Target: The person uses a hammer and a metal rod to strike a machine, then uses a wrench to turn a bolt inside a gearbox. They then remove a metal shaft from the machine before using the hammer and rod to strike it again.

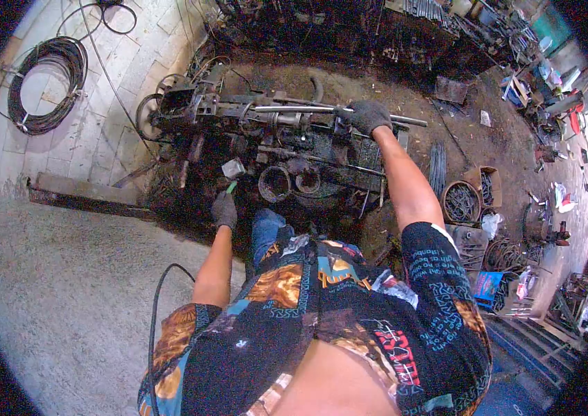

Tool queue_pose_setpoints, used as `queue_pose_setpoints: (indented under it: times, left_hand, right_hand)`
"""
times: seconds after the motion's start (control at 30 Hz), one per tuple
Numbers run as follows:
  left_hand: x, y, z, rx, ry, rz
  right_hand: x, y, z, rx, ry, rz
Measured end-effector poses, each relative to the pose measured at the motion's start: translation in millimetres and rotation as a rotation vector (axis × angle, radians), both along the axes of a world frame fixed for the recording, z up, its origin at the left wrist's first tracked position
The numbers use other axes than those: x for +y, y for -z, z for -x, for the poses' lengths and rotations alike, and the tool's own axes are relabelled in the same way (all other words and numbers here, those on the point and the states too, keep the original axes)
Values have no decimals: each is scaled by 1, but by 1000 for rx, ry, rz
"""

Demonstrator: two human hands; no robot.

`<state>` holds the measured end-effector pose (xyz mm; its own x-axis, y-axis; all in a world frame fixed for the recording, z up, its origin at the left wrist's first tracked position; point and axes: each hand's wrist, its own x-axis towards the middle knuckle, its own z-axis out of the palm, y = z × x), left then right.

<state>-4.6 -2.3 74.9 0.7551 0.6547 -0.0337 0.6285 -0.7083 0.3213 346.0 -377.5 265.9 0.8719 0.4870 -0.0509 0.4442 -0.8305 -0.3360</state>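
Note:
My right hand [368,117], in a dark grey glove, is closed around a long metal rod [408,120] that lies along the top of a greasy machine [287,118]. The rod's bare end sticks out to the right of the glove. Low at the machine's near left side, my left hand [224,209], also gloved, is closed on a short green handle [231,187]. A pale, boxy metal piece [233,168] shows directly beyond that handle. Two round metal rings [275,184] sit on the machine's near side, to the right of my left hand.
A coil of black cable [48,84] hangs on the white wall at left. A steel beam [86,192] runs along the floor edge. To the right stand a basket [461,202] and a cardboard box [485,186] of metal parts. Long rods [437,168] lie nearby.

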Motion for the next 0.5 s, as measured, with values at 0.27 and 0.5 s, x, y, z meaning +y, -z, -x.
queue_pose_setpoints:
  times: [0.27, 0.5]
  left_hand:
    - [6, 7, 0, 109, 76, -60]
    - [-2, -10, -7, 123, 25, 14]
  right_hand:
    - [4, -13, -1, 158, 3, 130]
    - [-2, 4, -2, -46, -22, -26]
